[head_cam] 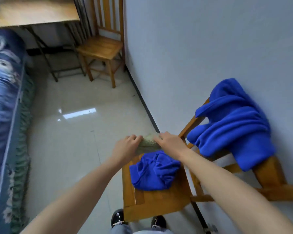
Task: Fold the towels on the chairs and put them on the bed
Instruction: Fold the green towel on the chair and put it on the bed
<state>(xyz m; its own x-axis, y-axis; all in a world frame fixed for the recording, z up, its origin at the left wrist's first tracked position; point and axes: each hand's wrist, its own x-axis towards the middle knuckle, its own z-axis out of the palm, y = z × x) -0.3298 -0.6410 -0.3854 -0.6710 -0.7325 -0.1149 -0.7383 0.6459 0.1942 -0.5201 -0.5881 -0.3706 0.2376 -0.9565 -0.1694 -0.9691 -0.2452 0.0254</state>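
Observation:
A small pale green towel is held above the near wooden chair. My left hand grips its left end and my right hand grips its right end, so most of the towel is hidden between them. A crumpled blue towel lies on the chair's seat just below my hands. A larger blue towel hangs over the chair's backrest against the wall. The bed, with a blue flowered cover, runs along the left edge.
A second wooden chair stands bare at the far wall beside a folding table. Glossy tiled floor lies between the bed and the chairs. My shoes are at the near chair's front edge. A grey wall is on the right.

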